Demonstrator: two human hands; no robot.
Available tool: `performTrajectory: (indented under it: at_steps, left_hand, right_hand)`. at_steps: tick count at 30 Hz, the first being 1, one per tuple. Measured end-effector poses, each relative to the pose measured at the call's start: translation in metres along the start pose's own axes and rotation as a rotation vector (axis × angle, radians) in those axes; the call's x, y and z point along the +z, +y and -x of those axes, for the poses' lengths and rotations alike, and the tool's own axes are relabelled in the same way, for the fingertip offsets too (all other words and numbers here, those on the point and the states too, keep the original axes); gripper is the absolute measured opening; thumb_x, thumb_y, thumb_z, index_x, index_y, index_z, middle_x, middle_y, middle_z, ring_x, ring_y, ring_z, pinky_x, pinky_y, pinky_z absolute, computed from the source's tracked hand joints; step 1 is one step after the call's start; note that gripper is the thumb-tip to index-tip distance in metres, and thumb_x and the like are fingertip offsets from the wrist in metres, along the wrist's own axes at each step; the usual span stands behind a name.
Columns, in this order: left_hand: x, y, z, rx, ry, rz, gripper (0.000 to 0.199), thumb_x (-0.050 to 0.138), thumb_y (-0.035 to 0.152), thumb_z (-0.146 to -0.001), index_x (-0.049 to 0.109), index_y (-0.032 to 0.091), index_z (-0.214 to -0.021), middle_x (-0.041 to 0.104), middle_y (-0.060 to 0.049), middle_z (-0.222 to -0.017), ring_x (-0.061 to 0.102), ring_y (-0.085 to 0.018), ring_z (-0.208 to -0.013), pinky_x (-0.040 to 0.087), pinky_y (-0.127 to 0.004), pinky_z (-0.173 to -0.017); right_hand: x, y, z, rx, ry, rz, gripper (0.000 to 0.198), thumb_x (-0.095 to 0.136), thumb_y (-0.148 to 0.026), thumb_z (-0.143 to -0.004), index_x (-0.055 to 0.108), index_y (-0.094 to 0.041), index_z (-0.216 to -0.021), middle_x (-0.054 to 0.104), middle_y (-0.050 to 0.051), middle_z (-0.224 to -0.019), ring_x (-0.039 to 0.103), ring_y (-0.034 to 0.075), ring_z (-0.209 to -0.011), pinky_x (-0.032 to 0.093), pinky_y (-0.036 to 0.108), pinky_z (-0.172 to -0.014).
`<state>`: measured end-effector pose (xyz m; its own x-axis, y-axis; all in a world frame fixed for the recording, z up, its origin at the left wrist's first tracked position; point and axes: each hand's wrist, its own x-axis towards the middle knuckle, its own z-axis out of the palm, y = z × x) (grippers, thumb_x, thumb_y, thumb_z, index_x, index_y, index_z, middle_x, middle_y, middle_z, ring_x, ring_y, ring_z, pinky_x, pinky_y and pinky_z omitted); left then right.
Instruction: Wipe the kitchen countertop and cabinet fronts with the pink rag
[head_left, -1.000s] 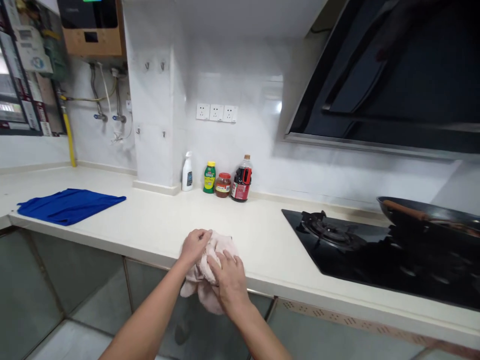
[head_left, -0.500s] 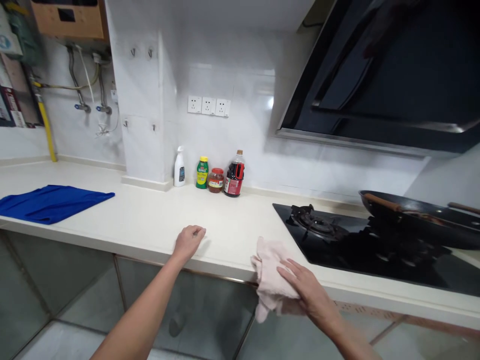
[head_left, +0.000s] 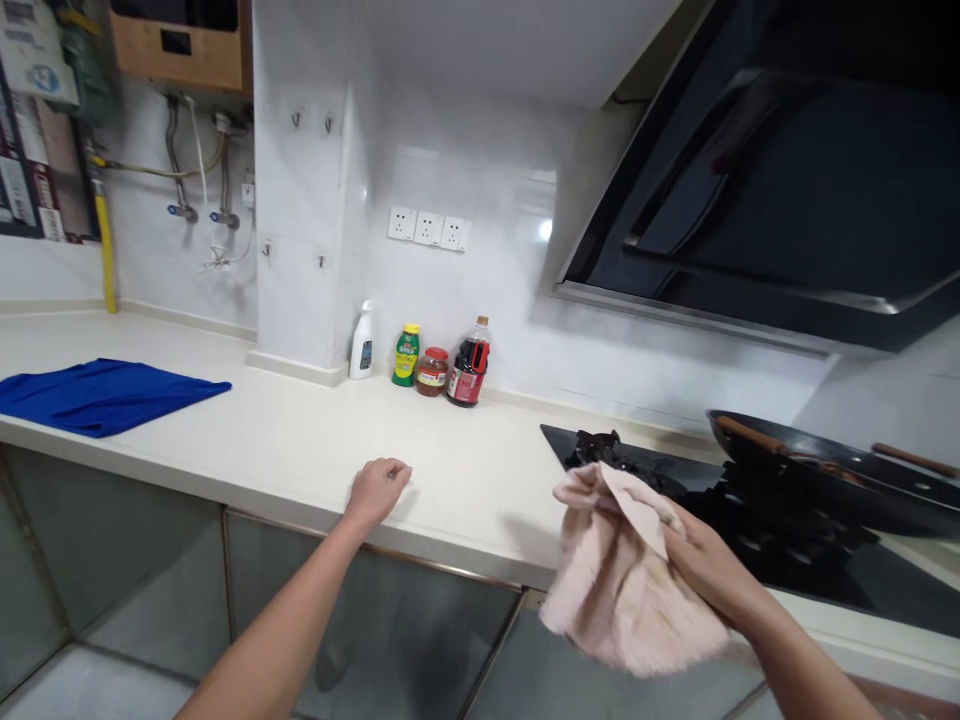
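Note:
A pale pink cleaning cloth [head_left: 630, 590] hangs in loose folds from my right hand [head_left: 705, 560], whose fingers are closed on its upper part and partly hidden by it. The cloth is lifted over the counter's front edge, in front of the hob, with its lower part hanging down past the edge. My left hand [head_left: 376, 492] is at the front of the white counter [head_left: 300, 440], its fingers curled in, with nothing seen in them.
A blue cloth [head_left: 112, 395] lies flat at the left. Against the wall stand a white spray bottle [head_left: 361, 345], a green bottle [head_left: 406, 357], a red-lidded jar [head_left: 433, 374] and a dark sauce bottle [head_left: 469, 368]. Right, a wok [head_left: 840, 470] sits on the black hob [head_left: 817, 570] below a slanted hood [head_left: 772, 200].
My right hand has raised the pink cloth off the counter edge and moved right with it, so the cloth now hangs more spread out. My left hand stays in place.

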<state>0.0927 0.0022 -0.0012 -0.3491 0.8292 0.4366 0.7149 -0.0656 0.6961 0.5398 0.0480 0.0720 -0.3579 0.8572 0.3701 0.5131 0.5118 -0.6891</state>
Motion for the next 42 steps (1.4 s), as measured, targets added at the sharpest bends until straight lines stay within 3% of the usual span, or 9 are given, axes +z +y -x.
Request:
performTrajectory:
  at_steps: [4,7,15,23,27,31,35,39,42]
  left_hand:
    - [-0.002,0.001,0.0,0.0,0.006,-0.011,0.025,0.052,0.03,-0.092,0.075,0.022,-0.085,0.078,-0.005,-0.1,0.068,-0.02,-0.099,0.047,-0.028,-0.088]
    - [-0.002,0.001,0.0,0.002,-0.002,-0.027,0.025,0.052,0.029,-0.092,0.075,0.022,-0.085,0.078,-0.005,-0.1,0.068,-0.02,-0.098,0.047,-0.029,-0.088]
    - [0.004,0.009,0.007,0.027,-0.026,-0.124,0.019,0.058,0.032,-0.091,0.076,0.026,-0.089,0.078,-0.003,-0.102,0.063,-0.026,-0.106,0.041,-0.038,-0.094]
    - [0.001,0.014,0.017,0.086,-0.057,-0.141,0.016,0.058,0.031,-0.093,0.072,0.025,-0.096,0.074,-0.004,-0.107,0.062,-0.024,-0.109,0.041,-0.04,-0.095]
    - [0.003,0.018,0.022,0.163,0.008,-0.197,0.015,0.057,0.029,-0.095,0.07,0.024,-0.099,0.071,-0.005,-0.106,0.062,-0.025,-0.107,0.042,-0.045,-0.096]
    - [0.009,0.018,0.025,0.282,0.134,-0.239,0.013,0.06,0.028,-0.094,0.069,0.023,-0.101,0.069,-0.007,-0.109,0.061,-0.027,-0.109,0.043,-0.048,-0.096]
    - [0.016,0.011,0.025,0.319,0.225,-0.211,0.012,0.061,0.029,-0.094,0.068,0.025,-0.102,0.067,-0.008,-0.111,0.061,-0.027,-0.109,0.045,-0.049,-0.094]
    - [0.021,0.003,0.025,0.311,0.314,-0.231,0.016,0.058,0.03,-0.095,0.068,0.025,-0.107,0.062,-0.011,-0.125,0.055,-0.03,-0.122,0.044,-0.053,-0.099]
    - [0.02,0.001,0.024,0.296,0.353,-0.273,0.024,0.056,0.031,-0.096,0.066,0.025,-0.117,0.053,-0.014,-0.139,0.048,-0.033,-0.133,0.044,-0.057,-0.102]
  right_hand:
    - [0.035,0.034,-0.027,0.169,0.091,0.38,0.065,0.045,-0.055,-0.09,0.056,-0.016,-0.14,0.062,0.019,-0.136,0.059,0.036,-0.124,0.049,0.053,-0.102]
    - [0.063,0.062,-0.023,0.183,0.103,0.707,0.061,0.04,-0.053,-0.093,0.056,-0.018,-0.141,0.058,0.019,-0.137,0.057,0.039,-0.122,0.047,0.06,-0.099]
    - [0.106,0.073,-0.019,0.067,-0.019,0.857,0.068,0.036,-0.07,-0.095,0.037,-0.042,-0.156,0.051,0.014,-0.145,0.053,0.04,-0.125,0.043,0.063,-0.098]
    - [0.137,0.072,-0.125,0.257,0.019,0.92,0.066,0.036,-0.059,-0.097,0.043,-0.026,-0.153,0.037,0.015,-0.158,0.039,0.04,-0.139,0.035,0.059,-0.107]
    - [0.157,0.064,-0.191,0.371,-0.017,0.886,0.061,0.034,-0.053,-0.099,0.044,-0.022,-0.15,0.045,0.017,-0.149,0.044,0.039,-0.134,0.035,0.058,-0.106]
    - [0.195,0.046,-0.25,0.373,-0.046,0.856,0.062,0.028,-0.05,-0.1,0.042,-0.015,-0.15,0.048,0.023,-0.144,0.045,0.04,-0.133,0.034,0.057,-0.105]
    - [0.257,0.0,-0.291,0.289,-0.133,0.807,0.068,0.026,-0.053,-0.1,0.034,-0.015,-0.156,0.044,0.024,-0.149,0.043,0.04,-0.135,0.032,0.056,-0.106]
    - [0.321,-0.064,-0.298,0.072,-0.272,0.735,0.07,0.028,-0.059,-0.099,0.03,-0.023,-0.16,0.032,0.018,-0.161,0.034,0.039,-0.143,0.026,0.056,-0.111]
    - [0.347,-0.104,-0.275,-0.133,-0.393,0.68,0.066,0.028,-0.063,-0.099,0.032,-0.035,-0.159,0.025,0.011,-0.166,0.03,0.037,-0.145,0.024,0.056,-0.113]
